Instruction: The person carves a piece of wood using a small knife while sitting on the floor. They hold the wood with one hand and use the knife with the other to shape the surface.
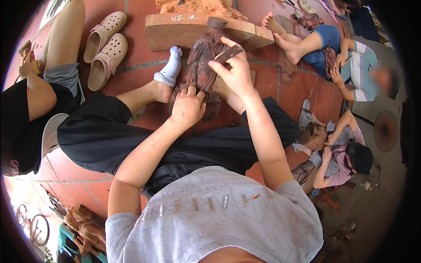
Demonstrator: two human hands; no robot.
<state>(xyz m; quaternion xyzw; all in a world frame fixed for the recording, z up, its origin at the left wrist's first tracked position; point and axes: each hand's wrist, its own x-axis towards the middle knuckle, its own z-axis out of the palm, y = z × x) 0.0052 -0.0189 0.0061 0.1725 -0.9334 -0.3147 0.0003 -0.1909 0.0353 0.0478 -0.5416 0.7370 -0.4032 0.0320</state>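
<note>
A dark reddish-brown carved wooden figurine (pixel 202 59) stands between my feet on the floor, robed and with a flat-topped head. My left hand (pixel 187 106) grips its lower part, with the fingers curled over the base. In my right hand (pixel 237 70) a flat dark strip (pixel 229 54) is pinched between thumb and fingers. The strip lies close to the figurine's upper right side; I cannot tell whether it touches. Its material is not clear, though it looks like folded sandpaper. A grey-blue sock (pixel 171 68) covers part of my left foot, beside the figurine.
Just beyond the figurine is a thick wooden block (pixel 164 33) bearing a lighter carving (pixel 197 6). Beige clogs (pixel 105 68) lie on the red tiles at left. A person (pixel 39 96) sits close on my left; other people work with carvings at right. A fan (pixel 387 130) stands far right.
</note>
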